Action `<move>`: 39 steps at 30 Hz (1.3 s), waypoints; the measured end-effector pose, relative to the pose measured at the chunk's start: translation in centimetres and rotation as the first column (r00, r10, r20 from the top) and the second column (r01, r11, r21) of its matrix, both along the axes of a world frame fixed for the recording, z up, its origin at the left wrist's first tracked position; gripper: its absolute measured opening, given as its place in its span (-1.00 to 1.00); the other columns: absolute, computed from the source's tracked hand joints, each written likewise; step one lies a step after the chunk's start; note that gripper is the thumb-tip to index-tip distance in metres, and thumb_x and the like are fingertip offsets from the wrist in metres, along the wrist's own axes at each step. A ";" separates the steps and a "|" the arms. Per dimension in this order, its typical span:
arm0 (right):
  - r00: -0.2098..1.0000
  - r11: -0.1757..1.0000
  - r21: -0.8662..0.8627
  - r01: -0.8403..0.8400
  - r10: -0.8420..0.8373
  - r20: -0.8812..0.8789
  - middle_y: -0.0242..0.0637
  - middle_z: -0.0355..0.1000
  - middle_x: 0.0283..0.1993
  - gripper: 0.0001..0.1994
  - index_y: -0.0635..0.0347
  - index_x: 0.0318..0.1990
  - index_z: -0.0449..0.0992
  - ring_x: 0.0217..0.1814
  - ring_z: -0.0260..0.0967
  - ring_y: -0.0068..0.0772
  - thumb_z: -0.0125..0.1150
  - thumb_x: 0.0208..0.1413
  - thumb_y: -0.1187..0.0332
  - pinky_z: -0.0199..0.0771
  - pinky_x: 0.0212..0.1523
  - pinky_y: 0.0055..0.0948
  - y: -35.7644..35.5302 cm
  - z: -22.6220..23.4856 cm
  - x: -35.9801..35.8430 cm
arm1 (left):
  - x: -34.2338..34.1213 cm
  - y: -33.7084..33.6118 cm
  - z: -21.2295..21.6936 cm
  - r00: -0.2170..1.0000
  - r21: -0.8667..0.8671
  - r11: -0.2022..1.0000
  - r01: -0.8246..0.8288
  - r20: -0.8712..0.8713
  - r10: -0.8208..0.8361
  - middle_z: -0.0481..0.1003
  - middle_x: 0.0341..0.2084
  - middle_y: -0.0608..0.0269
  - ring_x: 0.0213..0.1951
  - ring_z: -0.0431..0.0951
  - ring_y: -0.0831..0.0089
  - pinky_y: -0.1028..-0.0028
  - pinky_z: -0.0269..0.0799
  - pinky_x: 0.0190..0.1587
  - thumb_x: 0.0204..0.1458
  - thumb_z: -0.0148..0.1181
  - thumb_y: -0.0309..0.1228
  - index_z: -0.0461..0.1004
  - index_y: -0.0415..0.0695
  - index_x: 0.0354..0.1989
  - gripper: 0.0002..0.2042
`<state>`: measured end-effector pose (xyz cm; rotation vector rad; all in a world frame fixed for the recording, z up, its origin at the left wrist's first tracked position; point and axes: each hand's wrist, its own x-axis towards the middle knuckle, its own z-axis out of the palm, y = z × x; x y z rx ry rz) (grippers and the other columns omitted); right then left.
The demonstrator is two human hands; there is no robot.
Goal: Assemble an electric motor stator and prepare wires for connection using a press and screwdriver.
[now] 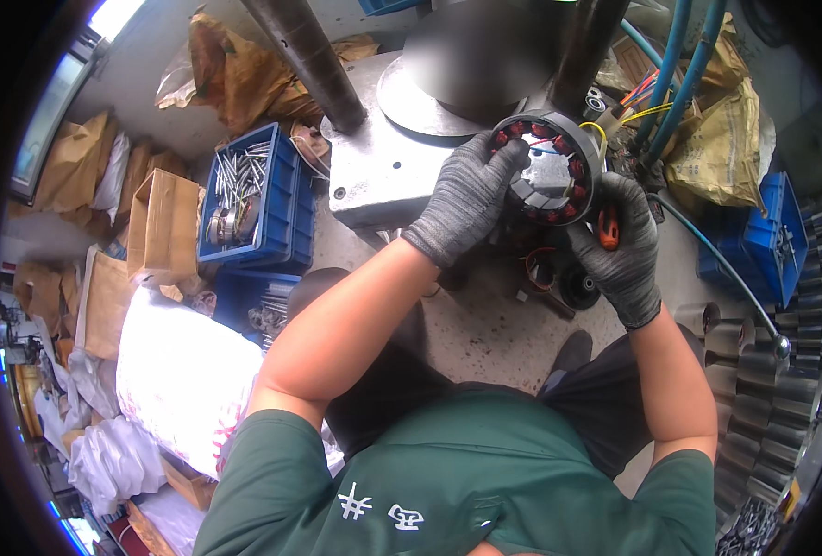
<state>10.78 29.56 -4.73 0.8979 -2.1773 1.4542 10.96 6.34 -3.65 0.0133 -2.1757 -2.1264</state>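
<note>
A motor stator (579, 171), a dark ring with red copper windings around its inside, is held up in front of the machine's metal base. My left hand (466, 199), in a grey knit glove, grips its left side, with the thumb over the rim at the opening. On the other side, my right hand (628, 255), gloved alike, is closed around an orange and black tool handle (608, 228). Its fingers reach up beside the stator's right wall. The tool's working end is hidden, so its kind cannot be told. Yellow wires (599, 130) show by the stator's upper right.
Behind stands a press-like machine with a metal base (374, 176) and two dark columns. Blue crates (286, 208) with metal rods are at left, near a cardboard box (163, 227). Metal cylinders (786, 398) are stacked at right. A dark round part with wires (577, 285) lies below my hands.
</note>
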 end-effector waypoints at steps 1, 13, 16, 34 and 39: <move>1.000 1.000 -0.013 -0.004 0.004 0.000 -0.28 0.52 -0.03 -0.44 0.20 0.14 0.42 -0.04 0.51 -0.44 0.50 -0.04 0.53 0.54 0.02 -0.43 0.1 -0.1 0.0 | 0.0 0.1 -0.1 1.000 0.000 1.000 0.004 0.001 -0.004 0.61 -0.28 0.12 -0.33 0.62 0.47 0.43 0.56 -0.28 0.29 0.14 -0.11 0.51 -0.25 0.07 -0.58; 0.997 1.000 -0.018 -0.018 0.016 -0.073 -0.23 0.49 -0.09 -0.48 0.20 0.10 0.45 -0.08 0.52 -0.36 0.39 -0.09 0.60 0.53 0.00 -0.40 0.4 1.2 0.1 | 0.5 -0.4 0.8 0.972 0.257 0.954 0.152 0.137 -0.192 0.59 -0.30 0.19 -0.44 0.58 0.54 0.51 0.50 -0.49 0.18 0.24 -0.39 0.49 -0.23 0.06 -0.69; 0.992 0.998 0.059 0.005 0.002 -0.124 -0.20 0.45 -0.10 -0.46 0.19 0.09 0.48 -0.10 0.52 -0.27 0.34 -0.17 0.64 0.54 -0.03 -0.36 0.3 2.7 0.4 | 0.3 -0.2 1.4 0.982 0.144 0.982 0.121 0.127 -0.140 0.61 -0.24 0.16 -0.26 0.62 0.45 0.44 0.59 -0.25 0.20 0.19 -0.45 0.49 -0.27 0.05 -0.72; 0.987 0.999 0.036 0.038 -0.032 -0.155 -0.19 0.41 -0.14 -0.42 0.17 0.09 0.52 -0.15 0.45 -0.17 0.26 -0.24 0.62 0.52 -0.05 -0.32 0.2 2.8 -1.0 | 0.7 0.4 0.6 0.930 0.326 0.905 0.271 0.154 -0.334 0.57 -0.08 -0.03 -0.10 0.68 0.12 0.19 0.69 -0.04 0.18 0.29 -0.21 0.31 -0.32 0.23 -0.44; 0.986 0.999 -0.010 0.034 -0.035 -0.161 -0.17 0.42 -0.17 -0.46 0.18 0.05 0.53 -0.15 0.47 -0.16 0.27 -0.24 0.62 0.52 -0.06 -0.33 0.6 3.1 -1.7 | 0.5 -0.1 0.7 0.879 0.353 0.855 0.379 0.151 -0.452 0.49 0.09 -0.17 0.01 0.64 0.08 0.13 0.64 0.07 0.21 0.28 -0.13 0.22 -0.31 0.31 -0.35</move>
